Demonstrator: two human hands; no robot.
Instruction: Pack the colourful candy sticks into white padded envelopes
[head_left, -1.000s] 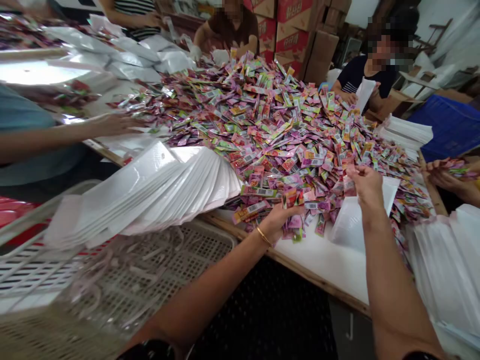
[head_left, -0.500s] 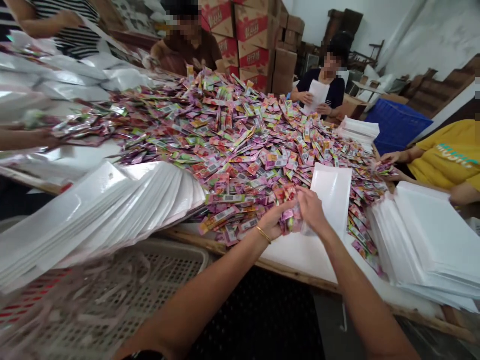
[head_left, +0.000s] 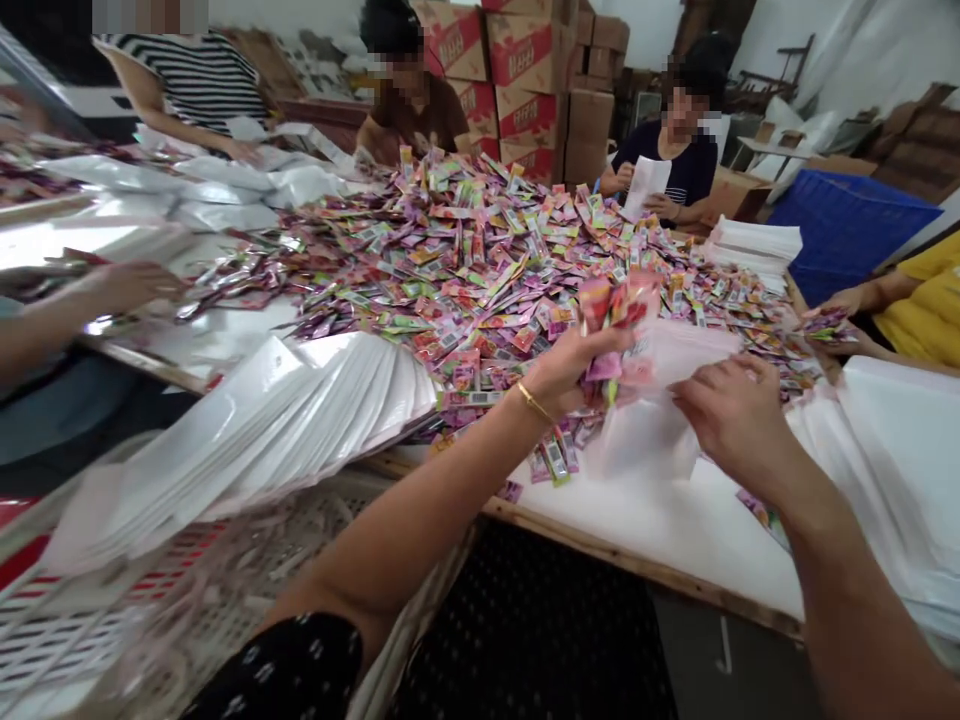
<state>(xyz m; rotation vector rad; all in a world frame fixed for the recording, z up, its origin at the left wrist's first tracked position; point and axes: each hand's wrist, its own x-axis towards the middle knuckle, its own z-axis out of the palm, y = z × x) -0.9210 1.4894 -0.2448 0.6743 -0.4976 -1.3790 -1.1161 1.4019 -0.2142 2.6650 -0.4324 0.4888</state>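
Note:
My left hand is closed round a bunch of small colourful packets, red, pink and purple, held upright above the table's front part. Beside it, my right hand pinches the edge of a white plastic bag, which hangs between the two hands. The packets are at the bag's left side; whether any are inside it I cannot tell. Behind my hands spreads a large heap of the same packets. A few loose packets lie on the white tabletop just below my left hand.
A fanned stack of white bags lies at left, above a plastic basket with scraps. Another white stack is at right. A co-worker's hand reaches in from the left; other people sit around the table. A blue crate stands behind.
My hands have moved apart: the left has lifted the packets up, and the right has shifted rightward, now holding the white bag that lay flat on the heap. The view has swung slightly left.

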